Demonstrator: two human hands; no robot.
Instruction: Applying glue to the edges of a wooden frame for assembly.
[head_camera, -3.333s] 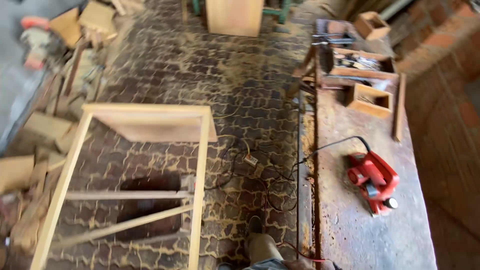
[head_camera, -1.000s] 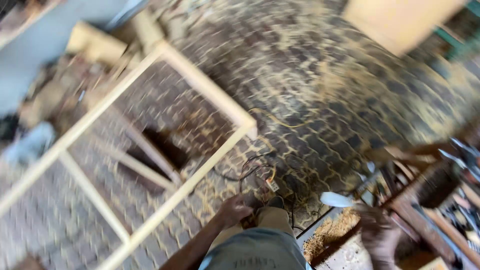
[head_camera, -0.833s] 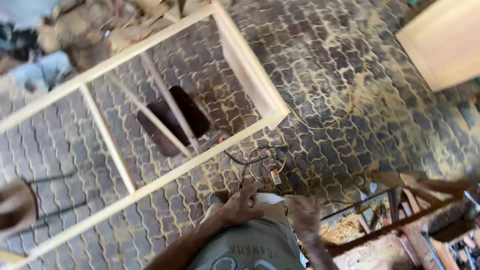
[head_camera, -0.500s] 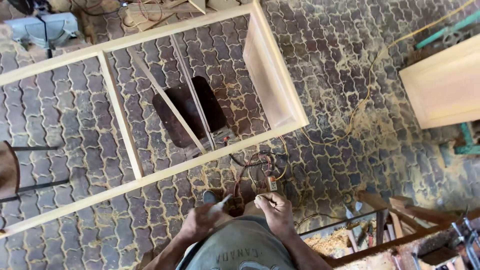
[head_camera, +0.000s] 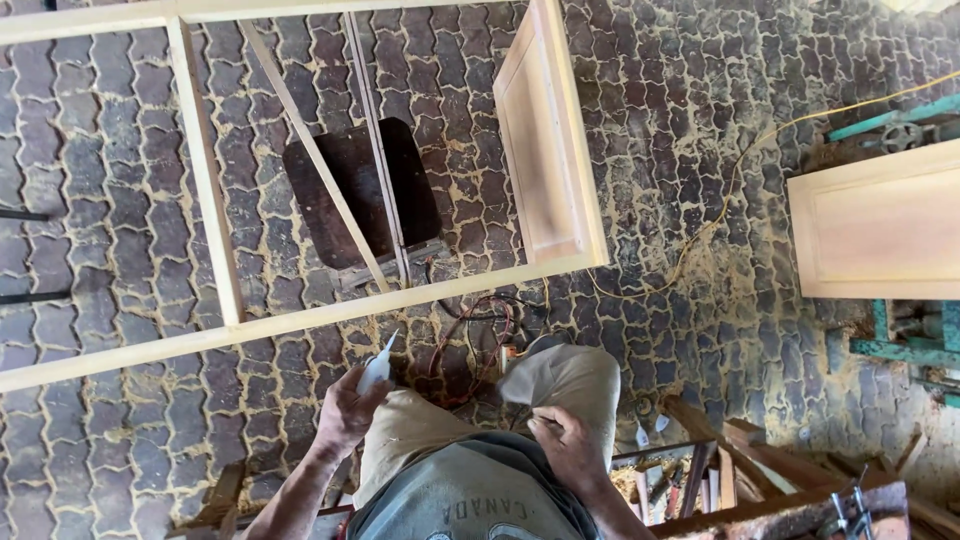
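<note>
- Left hand (head_camera: 345, 412) is gripping a small white bottle with a pointed nozzle (head_camera: 375, 368), fingers clenched around its body, nozzle pointing up and away from the person.
- Right hand (head_camera: 566, 446) is pressing against the light trouser leg (head_camera: 560, 385) at the hip, fingers curled; whether it is holding anything cannot be told.
- White bottle is sitting just below the near rail of a pale wooden frame (head_camera: 300, 318), close to it but apart.
- Frame is standing on the paved floor (head_camera: 120, 420), with a panelled end piece (head_camera: 540, 150) at its right.
- Tangled red and black cables (head_camera: 475, 330) are lying on the floor between frame and knee.
- Separate wooden panel (head_camera: 880, 235) is lying well apart at the right.
</note>
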